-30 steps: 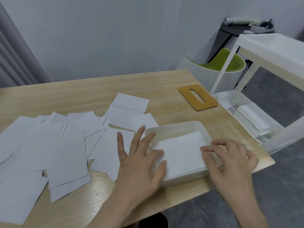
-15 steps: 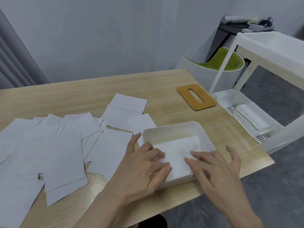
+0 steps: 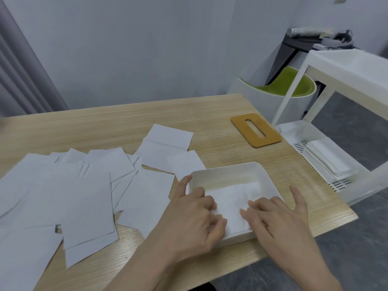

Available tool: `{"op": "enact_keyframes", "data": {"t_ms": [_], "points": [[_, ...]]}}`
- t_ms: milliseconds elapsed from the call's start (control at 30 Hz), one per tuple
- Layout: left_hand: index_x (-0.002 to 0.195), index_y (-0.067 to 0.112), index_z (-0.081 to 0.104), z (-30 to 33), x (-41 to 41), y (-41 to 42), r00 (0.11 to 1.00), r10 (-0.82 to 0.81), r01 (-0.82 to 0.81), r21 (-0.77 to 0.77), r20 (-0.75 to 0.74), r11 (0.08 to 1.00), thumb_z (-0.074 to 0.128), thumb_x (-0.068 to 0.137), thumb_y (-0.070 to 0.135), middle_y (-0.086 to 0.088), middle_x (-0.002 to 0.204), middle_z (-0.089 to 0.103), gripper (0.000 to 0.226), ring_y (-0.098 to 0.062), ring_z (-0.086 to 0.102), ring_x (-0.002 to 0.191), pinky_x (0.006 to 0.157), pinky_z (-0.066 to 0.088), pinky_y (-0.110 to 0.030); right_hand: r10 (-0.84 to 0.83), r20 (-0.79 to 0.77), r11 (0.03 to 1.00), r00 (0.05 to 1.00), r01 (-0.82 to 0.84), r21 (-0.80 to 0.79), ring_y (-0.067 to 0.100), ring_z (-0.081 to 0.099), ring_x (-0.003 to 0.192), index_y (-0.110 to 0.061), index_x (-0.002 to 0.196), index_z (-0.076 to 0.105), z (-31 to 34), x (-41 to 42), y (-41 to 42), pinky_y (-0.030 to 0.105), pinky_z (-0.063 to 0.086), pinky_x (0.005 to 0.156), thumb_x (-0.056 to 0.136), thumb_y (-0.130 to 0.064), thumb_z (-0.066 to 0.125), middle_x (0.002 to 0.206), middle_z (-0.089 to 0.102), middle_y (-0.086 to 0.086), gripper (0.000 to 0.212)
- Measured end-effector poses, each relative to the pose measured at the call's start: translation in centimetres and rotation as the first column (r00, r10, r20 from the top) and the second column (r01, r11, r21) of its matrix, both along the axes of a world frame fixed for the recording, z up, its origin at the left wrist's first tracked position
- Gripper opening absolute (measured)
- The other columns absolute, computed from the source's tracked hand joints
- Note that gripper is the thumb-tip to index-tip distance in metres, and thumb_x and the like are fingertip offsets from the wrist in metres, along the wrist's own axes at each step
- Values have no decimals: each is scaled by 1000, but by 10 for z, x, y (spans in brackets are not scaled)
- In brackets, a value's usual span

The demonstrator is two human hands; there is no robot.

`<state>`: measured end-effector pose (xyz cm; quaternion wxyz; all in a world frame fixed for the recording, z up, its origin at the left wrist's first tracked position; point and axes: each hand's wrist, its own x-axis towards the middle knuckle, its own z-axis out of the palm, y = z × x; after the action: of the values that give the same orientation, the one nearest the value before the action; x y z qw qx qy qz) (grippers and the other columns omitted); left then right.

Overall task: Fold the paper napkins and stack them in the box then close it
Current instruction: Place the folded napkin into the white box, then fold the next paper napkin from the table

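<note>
White tissue is giving under my fingers: my left hand (image 3: pixel 195 215) is curling onto the napkin (image 3: pixel 233 198) in the box (image 3: pixel 260 172), while my right hand (image 3: pixel 277 219) is pressing it down with flat fingers, nothing grasped. Whether my left fingertips are actually pinching an edge, I can't quite tell. To do this well, I am thinking even pressure toward the corners, so it lies square. Unfolded napkins (image 3: pixel 84 198) are lying spread on the table (image 3: pixel 117 127); the lid (image 3: pixel 255 130) is waiting well apart.
</note>
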<state>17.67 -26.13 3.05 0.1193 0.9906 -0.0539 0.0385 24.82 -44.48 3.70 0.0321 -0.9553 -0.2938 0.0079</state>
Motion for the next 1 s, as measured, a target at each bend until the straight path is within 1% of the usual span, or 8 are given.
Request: {"op": "enact_keyframes", "data": {"t_ms": [100,167,333,467,567,700,867,1000], "points": [[87,28,78,-2,-1,2,1000,-4,5,-20,23,1000,22,97,47,13,104,69,60,-8,51,100,116,-13,-35,-28,31,989,999,23,149,0,58,92,-31,65,69,-5,-1,0,39,-4,116,94,-38,53,90,64,-24,34],[92,31,78,0,-2,2,999,-4,5,-41,39,999,20,95,50,13,105,69,61,-7,51,101,116,-14,-35,-76,28,962,997,66,264,3,61,85,-34,61,69,-7,-3,1,43,3,115,88,-34,66,86,66,-22,28],[103,36,75,6,-3,5,997,-38,42,-67,61,997,18,91,56,15,109,66,61,-4,51,108,116,-21,-38,-84,34,927,996,66,368,3,61,93,-41,75,72,-7,-8,1,49,7,113,80,-45,54,94,66,-20,19],[106,36,74,8,-14,15,994,-18,33,-139,111,990,37,93,48,13,109,67,41,-6,57,111,118,-1,-46,-71,49,906,996,44,420,3,59,101,-36,87,74,-4,-14,4,44,5,112,81,-54,41,102,66,-17,38],[111,33,73,6,-28,26,989,34,-8,-181,142,983,44,92,44,9,117,66,37,-9,58,116,114,10,-48,-41,58,881,997,9,474,-4,53,103,-35,87,74,2,-23,15,41,7,111,79,-52,41,103,66,-16,38],[116,31,71,5,-51,45,982,99,-61,-225,162,973,46,91,42,6,126,64,36,-12,59,118,112,16,-49,12,79,860,997,-50,508,-5,49,106,-35,91,74,8,-33,33,41,8,111,80,-50,43,107,65,-14,36],[120,33,69,2,-82,75,972,207,-175,-242,113,954,44,93,44,10,124,65,39,-3,60,114,114,28,-50,81,82,815,993,-114,568,-7,44,110,-30,106,71,14,-46,63,34,10,110,81,-47,43,115,61,-12,42],[125,33,66,-5,-105,100,948,316,-293,-294,32,910,35,91,49,13,131,60,48,-1,56,118,113,33,-42,171,83,788,982,-186,587,-3,44,110,-26,111,69,14,-57,90,31,22,98,82,-44,45,118,61,-9,42]]}}
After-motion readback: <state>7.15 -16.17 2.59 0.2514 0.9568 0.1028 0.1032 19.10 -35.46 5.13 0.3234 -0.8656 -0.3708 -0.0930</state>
